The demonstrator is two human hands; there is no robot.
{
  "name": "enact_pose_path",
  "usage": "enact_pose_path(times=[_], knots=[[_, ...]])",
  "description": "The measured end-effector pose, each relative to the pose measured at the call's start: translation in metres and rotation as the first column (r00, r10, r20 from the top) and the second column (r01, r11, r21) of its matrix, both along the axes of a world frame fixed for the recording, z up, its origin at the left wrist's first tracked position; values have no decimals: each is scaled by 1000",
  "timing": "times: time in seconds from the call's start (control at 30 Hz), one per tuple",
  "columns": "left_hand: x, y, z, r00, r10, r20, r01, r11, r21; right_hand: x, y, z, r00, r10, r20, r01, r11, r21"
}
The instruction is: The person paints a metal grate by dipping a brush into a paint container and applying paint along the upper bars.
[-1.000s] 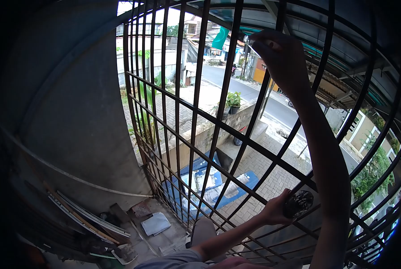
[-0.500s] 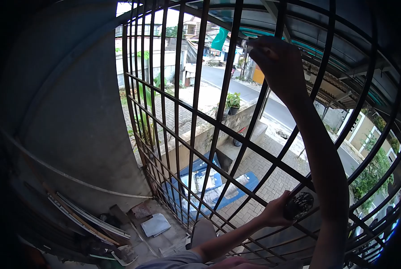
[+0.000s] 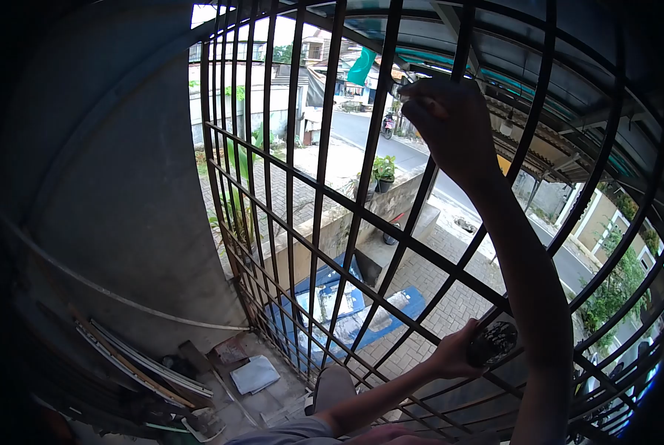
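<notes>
My right hand (image 3: 448, 113) is raised high against the dark metal bar grille (image 3: 413, 241). Its fingers are pinched together close to one upright bar; a small dark tip shows at the fingertips, too dim to make out. Lower down, my left hand (image 3: 457, 348) is wrapped round a dark, round container (image 3: 493, 343) with pale smears or reflections across it. The container is close to the grille's lower crossbars, partly behind my right forearm (image 3: 528, 274).
Through the bars are a blue-and-white panel (image 3: 380, 319), a potted plant (image 3: 383, 169) on a low wall, and a street with a motorbike (image 3: 388, 126). Long strips (image 3: 139, 363) and a folded pale sheet (image 3: 255, 374) lie at lower left beside the grey wall (image 3: 124, 200).
My right hand has come down a little and slightly left along the bar, still pinched. My left hand keeps the container in nearly the same place. A motorbike is clearer on the street.
</notes>
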State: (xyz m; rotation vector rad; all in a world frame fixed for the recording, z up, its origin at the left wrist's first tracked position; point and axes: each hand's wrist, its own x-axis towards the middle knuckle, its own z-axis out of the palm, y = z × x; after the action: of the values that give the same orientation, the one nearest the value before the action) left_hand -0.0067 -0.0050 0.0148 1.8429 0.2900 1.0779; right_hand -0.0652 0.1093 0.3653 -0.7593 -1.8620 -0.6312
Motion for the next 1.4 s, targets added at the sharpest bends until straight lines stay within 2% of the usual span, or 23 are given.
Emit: enact_pose_path(times=[0.07,0.1,0.17,0.23,0.3,0.37,0.43,0.47,0.57,0.6,0.7,0.73,0.77,0.9,1.0,1.07,1.1,1.17,1.23,1.3,1.33,1.37,1.4], knots=[[3,2,-5,1000,12,17,-12,1000,14,2,1,4,988,68,-141,-72,997,-25],[3,1,-6,999,21,29,-22,999,25,3,3,2,988,68,-141,-72,997,-27],[4,1,-7,999,19,31,-20,1000,22,4,10,-4,994,-70,89,70,998,11],[2,1,-4,999,18,36,-18,1000,22,6,9,-7,997,-58,54,57,998,18],[0,2,0,995,-48,-93,45,998,-41,8,8,-8,999,-34,-8,34,999,31],[0,2,-1,997,-45,-68,43,999,-32,7,7,-6,997,36,-65,-36,999,-1],[0,1,-2,998,-40,-50,38,999,-25,1,5,-7,998,47,47,-48,999,5],[0,1,-1,999,-29,-23,28,999,-18,-1,0,-11,994,-59,94,66,995,-74],[-4,-1,3,1000,-23,-12,22,1000,-19,6,0,-12,1000,3,-23,-5,997,-73],[-5,-1,5,999,-29,-33,29,999,-27,7,5,-10,997,61,-49,-60,998,33],[-1,-1,0,1000,-5,7,5,1000,-10,7,7,-11,999,36,24,-37,999,40],[-1,-1,-1,1000,-5,5,5,1000,-9,3,-3,-11,992,-83,98,94,990,-110],[-1,-1,-2,1000,-15,8,15,1000,-11,3,-4,-13,992,-83,97,93,990,-110],[-3,0,3,999,-37,-38,36,999,-36,9,-1,-5,993,101,-64,-101,995,3],[0,-1,0,1000,-6,20,6,1000,-8,6,-5,0,999,48,-11,-49,999,-13],[-1,-1,0,1000,-12,1,12,1000,-12,1,-12,-2,964,-149,220,174,980,-98],[-1,0,1,1000,-17,-18,17,1000,-13,4,-11,0,964,-149,222,174,980,-97],[-2,0,2,1000,-14,-15,13,1000,-15,11,-7,6,999,36,38,-35,999,-2],[-2,-2,2,1000,-11,-17,11,1000,-24,15,-2,7,996,78,-32,-78,997,-28],[-2,-1,1,1000,-6,23,6,1000,-5,13,5,1,982,-80,169,74,996,47],[-1,-1,-2,1000,-7,20,7,1000,-4,8,0,-3,965,-181,189,205,972,-118],[1,-1,-5,1000,4,26,-4,1000,4,10,-2,-6,965,-181,189,205,972,-116],[1,0,-3,999,15,34,-15,1000,13,12,-2,-8,985,-104,138,117,990,-84]])
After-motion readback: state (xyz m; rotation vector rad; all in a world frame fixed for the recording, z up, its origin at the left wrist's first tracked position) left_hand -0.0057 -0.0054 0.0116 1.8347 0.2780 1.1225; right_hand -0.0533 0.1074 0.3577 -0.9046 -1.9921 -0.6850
